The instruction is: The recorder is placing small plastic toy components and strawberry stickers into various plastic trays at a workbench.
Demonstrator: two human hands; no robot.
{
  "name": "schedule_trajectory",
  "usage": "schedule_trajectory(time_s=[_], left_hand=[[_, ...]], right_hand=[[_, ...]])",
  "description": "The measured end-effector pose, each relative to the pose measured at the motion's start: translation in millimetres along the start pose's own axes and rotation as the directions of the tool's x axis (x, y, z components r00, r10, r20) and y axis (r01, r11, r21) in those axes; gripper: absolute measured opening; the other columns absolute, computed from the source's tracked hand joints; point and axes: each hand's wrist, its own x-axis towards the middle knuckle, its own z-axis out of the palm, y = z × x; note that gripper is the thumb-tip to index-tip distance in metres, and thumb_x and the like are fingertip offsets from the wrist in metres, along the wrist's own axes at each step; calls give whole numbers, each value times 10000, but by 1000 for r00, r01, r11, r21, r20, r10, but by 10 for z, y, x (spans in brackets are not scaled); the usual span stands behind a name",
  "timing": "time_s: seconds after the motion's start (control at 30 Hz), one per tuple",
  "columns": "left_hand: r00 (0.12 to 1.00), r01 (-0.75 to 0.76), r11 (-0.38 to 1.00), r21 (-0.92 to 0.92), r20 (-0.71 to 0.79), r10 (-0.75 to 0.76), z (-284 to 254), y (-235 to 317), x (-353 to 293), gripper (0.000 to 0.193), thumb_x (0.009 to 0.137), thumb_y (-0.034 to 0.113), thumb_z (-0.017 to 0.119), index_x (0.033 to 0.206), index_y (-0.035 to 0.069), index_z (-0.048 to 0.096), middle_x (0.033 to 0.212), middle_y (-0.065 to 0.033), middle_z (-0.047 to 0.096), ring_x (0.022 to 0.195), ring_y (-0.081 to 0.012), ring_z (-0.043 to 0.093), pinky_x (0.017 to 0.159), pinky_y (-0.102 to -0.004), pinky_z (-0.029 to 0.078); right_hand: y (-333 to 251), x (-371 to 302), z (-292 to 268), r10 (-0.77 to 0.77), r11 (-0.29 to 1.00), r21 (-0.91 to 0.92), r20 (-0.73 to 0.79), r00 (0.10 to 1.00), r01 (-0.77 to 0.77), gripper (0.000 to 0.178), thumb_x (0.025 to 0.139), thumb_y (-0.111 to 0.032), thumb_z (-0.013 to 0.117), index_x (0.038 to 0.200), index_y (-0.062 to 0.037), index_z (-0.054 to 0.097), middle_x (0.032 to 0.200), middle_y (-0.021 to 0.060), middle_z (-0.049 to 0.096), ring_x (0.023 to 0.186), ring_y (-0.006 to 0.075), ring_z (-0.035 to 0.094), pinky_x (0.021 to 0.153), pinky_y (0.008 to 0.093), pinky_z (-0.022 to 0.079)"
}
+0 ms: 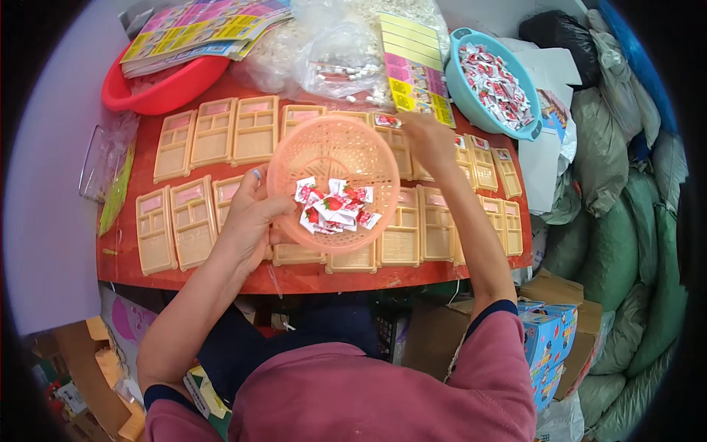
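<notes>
My left hand [252, 215] grips the left rim of a round peach-coloured plastic basket [335, 136], its thumb over the edge. Inside the basket lies a small heap of white sachets [335, 208] with red strawberry prints. My right hand [431, 140] reaches past the basket to the far row of trays. Its fingertips are drawn together at the right end of a small sachet [387, 120], in the top compartment of a beige compartment tray [398, 155]. Other beige trays [254, 140] stand in two rows, some partly hidden by the basket and my forearms. Several trays at the right hold sachets.
On the red table [221, 278] stand a red basin [166, 92] with printed card sheets [199, 33] and a blue basin [471, 107] full of sachets. Clear plastic bags [331, 51] lie at the back, beside another card sheet [416, 70]. Sacks [607, 214] and a carton [567, 295] crowd the right.
</notes>
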Motion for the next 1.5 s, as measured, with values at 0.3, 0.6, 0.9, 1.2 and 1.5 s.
schedule_trajectory(time_s=[0.3, 0.6, 0.9, 1.2, 1.5], left_hand=[[996, -42, 997, 61, 78, 37, 93, -4, -21, 543, 705, -26, 574, 1202, 36, 364, 1050, -108, 549, 861, -178, 611, 519, -317, 586], [998, -62, 998, 11, 18, 62, 67, 103, -90, 577, 708, -25, 561, 1236, 37, 336, 1059, -121, 541, 877, -191, 610, 541, -334, 589], [995, -90, 996, -15, 45, 91, -92, 50, -74, 546, 720, -34, 551, 1226, 41, 361, 1079, -128, 546, 847, -192, 619, 542, -313, 579], [994, -74, 997, -36, -87, 71, -494, 135, -249, 544, 718, -49, 532, 1224, 52, 362, 1114, -109, 521, 841, -188, 625, 556, -336, 599], [991, -90, 993, -82, -106, 81, -569, 167, -240, 551, 709, -66, 529, 1223, 47, 366, 1099, -112, 526, 839, -183, 627, 566, -331, 600]], right_hand=[[-1035, 40, -656, -64, 933, 340, 480, 875, -119, 316, 791, -268, 645, 968, -8, 609, 846, 142, 652, 788, 289, 635, 693, 387, 484], [-1180, 103, -871, -211, 843, 537, 386, 898, -32, 308, 764, -233, 653, 1000, -44, 593, 937, 130, 620, 850, 300, 612, 716, 371, 478], [-1200, 135, -768, -427, 773, 606, 281, 860, 186, 200, 774, -124, 630, 960, -55, 645, 866, 78, 616, 788, 229, 610, 682, 343, 472], [-550, 478, -52, 128, 867, 490, -36, 991, -94, 126, 810, -167, 635, 869, -58, 656, 742, 29, 603, 628, 173, 575, 541, 316, 455], [-589, 468, 408, -229, 972, 45, -30, 973, 230, 108, 746, -96, 589, 849, -78, 559, 817, 73, 584, 741, 279, 609, 580, 374, 481]])
